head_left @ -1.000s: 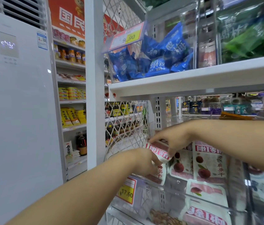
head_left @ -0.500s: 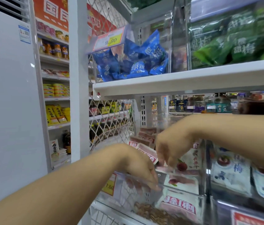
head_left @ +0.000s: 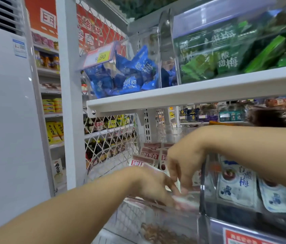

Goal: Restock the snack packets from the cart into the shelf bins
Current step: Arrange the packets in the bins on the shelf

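Observation:
Both my hands reach into a clear plastic shelf bin [head_left: 156,211] on the lower shelf. White-and-pink snack packets [head_left: 150,154] with red labels stand in rows at the back of this bin. My left hand [head_left: 153,184] lies low over the bin's front, fingers stretched out onto a pink packet [head_left: 185,199]. My right hand [head_left: 184,162] hangs above it with fingers pointing down and touching the same packet. Motion blur hides the exact grip of either hand. The cart is out of view.
A neighbouring bin on the right holds white-and-blue packets [head_left: 237,185]. Above, a white shelf [head_left: 191,95] carries bins of blue packets [head_left: 131,74] and green packets [head_left: 217,57]. A white post [head_left: 70,103], wire mesh side [head_left: 110,138] and a tall white air conditioner [head_left: 3,111] stand left.
Both hands have sunk from holding a packet upright at the back rows down toward the bin's front. The view has shifted so the shelf sits further left.

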`<state>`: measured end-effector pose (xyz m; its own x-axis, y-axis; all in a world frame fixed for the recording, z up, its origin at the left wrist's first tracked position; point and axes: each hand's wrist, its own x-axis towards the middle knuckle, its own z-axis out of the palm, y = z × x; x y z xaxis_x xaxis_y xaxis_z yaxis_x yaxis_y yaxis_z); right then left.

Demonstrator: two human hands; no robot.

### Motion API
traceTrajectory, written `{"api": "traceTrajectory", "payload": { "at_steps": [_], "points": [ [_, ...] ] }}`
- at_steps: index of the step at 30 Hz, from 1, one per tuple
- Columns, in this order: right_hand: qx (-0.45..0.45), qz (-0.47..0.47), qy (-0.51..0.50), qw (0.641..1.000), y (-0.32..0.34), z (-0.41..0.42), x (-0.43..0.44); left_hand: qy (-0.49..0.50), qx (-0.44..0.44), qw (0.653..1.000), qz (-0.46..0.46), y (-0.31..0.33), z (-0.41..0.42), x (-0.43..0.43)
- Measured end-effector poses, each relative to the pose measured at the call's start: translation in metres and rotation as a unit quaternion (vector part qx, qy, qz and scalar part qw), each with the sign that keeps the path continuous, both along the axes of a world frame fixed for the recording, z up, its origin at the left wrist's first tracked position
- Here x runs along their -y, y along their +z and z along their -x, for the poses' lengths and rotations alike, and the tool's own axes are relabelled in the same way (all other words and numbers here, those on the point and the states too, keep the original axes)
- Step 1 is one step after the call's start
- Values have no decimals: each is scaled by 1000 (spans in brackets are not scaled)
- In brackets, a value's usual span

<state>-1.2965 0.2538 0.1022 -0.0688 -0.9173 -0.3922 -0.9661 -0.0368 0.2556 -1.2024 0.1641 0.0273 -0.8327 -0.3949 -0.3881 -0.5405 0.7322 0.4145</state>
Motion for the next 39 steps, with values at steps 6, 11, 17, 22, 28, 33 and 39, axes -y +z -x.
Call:
{"api": "traceTrajectory", "payload": {
  "at_steps": [6,11,17,22,28,33,39],
  "points": [
    [67,78,-38,994,9,27,11,116,-210,961,-140,1,17,22],
    [-21,118,-73,990,-5,52,29,149,-258,948,-109,-15,45,25],
    [-68,103,-107,987,-16,67,53,115,-202,964,-126,-16,45,30],
    [-91,124,-77,985,-21,62,54,-16,-77,984,162,4,18,24],
    [-66,152,-27,986,-24,48,51,-96,176,924,325,-10,-7,26],
    [-10,87,-36,996,-26,32,48,-79,249,889,376,-7,-4,26],
    [-18,54,-44,997,-21,26,33,-28,271,892,361,-3,-3,26]
  ]
}}
